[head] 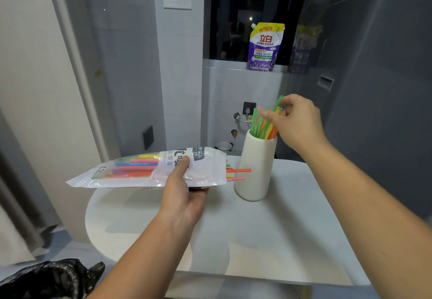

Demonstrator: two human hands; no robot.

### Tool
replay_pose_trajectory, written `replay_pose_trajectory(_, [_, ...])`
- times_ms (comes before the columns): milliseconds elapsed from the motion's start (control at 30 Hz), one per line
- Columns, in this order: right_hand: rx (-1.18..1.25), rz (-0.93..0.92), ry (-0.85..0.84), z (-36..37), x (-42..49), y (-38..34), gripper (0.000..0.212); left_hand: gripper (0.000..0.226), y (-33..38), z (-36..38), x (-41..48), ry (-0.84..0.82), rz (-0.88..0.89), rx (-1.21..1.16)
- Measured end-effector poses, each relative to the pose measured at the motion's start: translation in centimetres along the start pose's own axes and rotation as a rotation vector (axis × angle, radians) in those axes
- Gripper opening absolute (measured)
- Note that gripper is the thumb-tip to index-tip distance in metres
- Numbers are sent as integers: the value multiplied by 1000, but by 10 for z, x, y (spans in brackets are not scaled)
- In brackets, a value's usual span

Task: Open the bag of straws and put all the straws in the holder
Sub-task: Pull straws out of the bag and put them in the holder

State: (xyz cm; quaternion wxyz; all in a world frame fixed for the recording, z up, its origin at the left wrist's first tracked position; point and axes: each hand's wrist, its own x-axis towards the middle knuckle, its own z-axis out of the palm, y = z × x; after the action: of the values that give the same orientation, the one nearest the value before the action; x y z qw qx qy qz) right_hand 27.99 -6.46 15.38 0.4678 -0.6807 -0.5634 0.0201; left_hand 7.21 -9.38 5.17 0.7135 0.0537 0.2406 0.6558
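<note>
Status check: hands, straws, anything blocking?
Left hand holds bag, straws poking out. Right hand on straws in holder. Nothing blocking.

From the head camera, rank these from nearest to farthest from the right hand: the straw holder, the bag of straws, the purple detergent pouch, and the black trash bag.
1. Straw holder: directly below the right hand, on the table.
2. Bag of straws: to the left, held in the left hand.
3. Purple detergent pouch: above, on the window ledge.
4. Black trash bag: bottom-left corner, on the floor.
</note>
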Motion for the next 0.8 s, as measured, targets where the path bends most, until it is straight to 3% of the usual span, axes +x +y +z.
replay_pose_trajectory(100, [28,-14,77,3,-5,7,51,40,1,-1,0,-4,4,3])
replay_pose_trajectory(300, [190,-24,199,4,-36,3,21,44,2,0,1,11,-9,-7])
replay_pose_trajectory(400, [225,8,92,15,-70,4,33,43,1,1,1,13,-9,-7])
replay_pose_trajectory(567, [200,178,-293,44,-106,10,42,35,0,4,-4,-18,19,20])
replay_pose_trajectory(800, [625,310,-349,49,-119,-1,22,37,-1,3,-5,-57,65,55])
